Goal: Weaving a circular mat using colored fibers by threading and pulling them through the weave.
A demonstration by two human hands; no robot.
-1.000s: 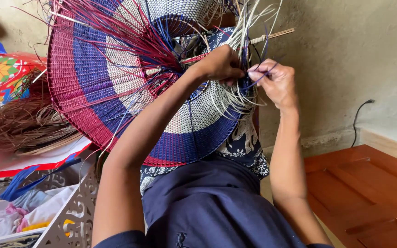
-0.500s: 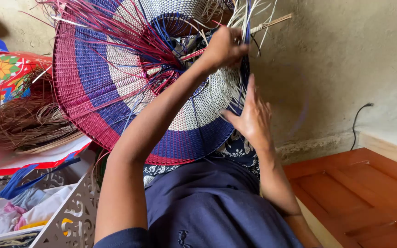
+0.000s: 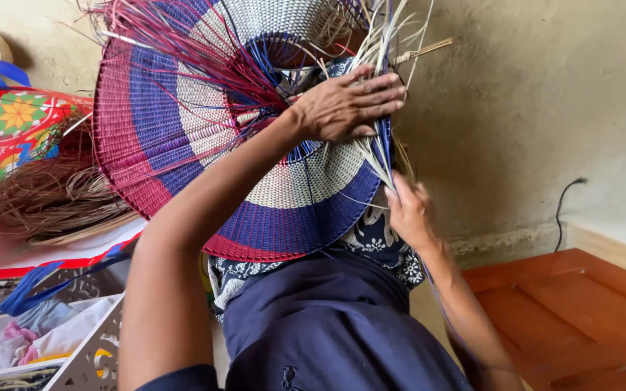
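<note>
Now: round woven mat (image 3: 182,137), tight ribbed bands of red, blue and white, propped upright over lap | loose stiff strands (image 3: 382,145) fraying at rim | left hand (image 3: 349,105) flat, open on weave | right hand (image 3: 407,210) pinching strands.

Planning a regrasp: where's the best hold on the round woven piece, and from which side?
Grip the woven piece at its finished maroon outer rim, lower left, coming from the left. That edge is tight, closed and bare. The upper right bristles with loose strands, where the left hand and right hand already work.
</note>
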